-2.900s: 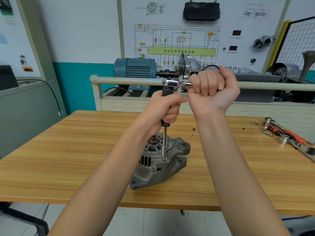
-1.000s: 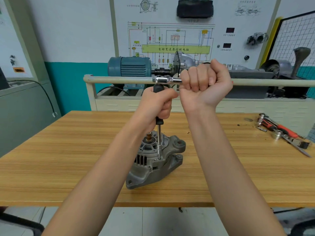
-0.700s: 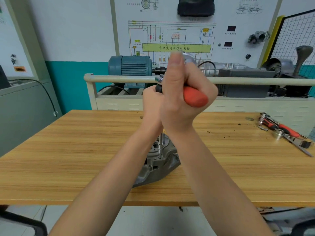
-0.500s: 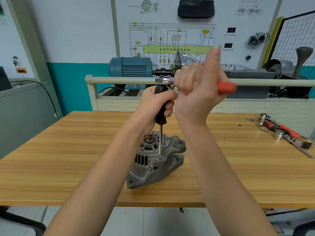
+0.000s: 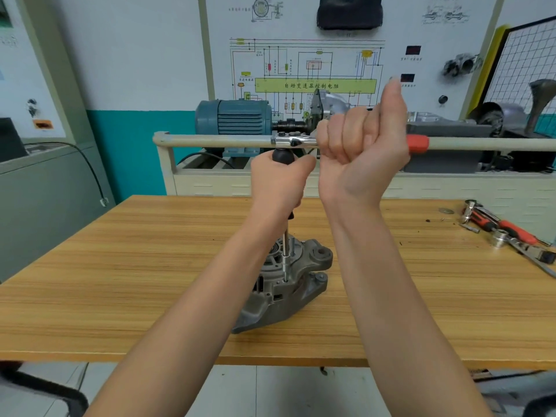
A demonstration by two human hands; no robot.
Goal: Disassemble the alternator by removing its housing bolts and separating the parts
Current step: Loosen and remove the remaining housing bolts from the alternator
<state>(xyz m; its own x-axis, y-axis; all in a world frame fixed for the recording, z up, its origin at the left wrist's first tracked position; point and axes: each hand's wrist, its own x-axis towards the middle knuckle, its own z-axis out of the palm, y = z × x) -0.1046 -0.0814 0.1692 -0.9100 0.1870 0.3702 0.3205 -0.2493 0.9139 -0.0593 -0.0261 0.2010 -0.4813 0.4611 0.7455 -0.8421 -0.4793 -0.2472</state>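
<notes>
- My left grip (image 5: pixel 279 182) clamps the black extension handle (image 5: pixel 282 155); its shaft (image 5: pixel 285 254) stands on the alternator (image 5: pixel 285 284), mid-bench (image 5: pixel 120 281).
- My right grip (image 5: pixel 361 152) clamps the ratchet (image 5: pixel 293 142), hiding most of its handle.
- My left forearm hides the alternator's left side.

alternator (image 5: pixel 287 284) on the table (image 5: pixel 120 281), centre, before you | extension bar (image 5: pixel 285 251) upright on its top, your left hand (image 5: pixel 278 183) round the grip above | ratchet (image 5: pixel 296 142) level atop the bar, your right hand (image 5: pixel 359 158) on its handle, right of the left | loose tools (image 5: pixel 505 233) far right on the table | motor rig (image 5: pixel 233 118) behind the table
</notes>
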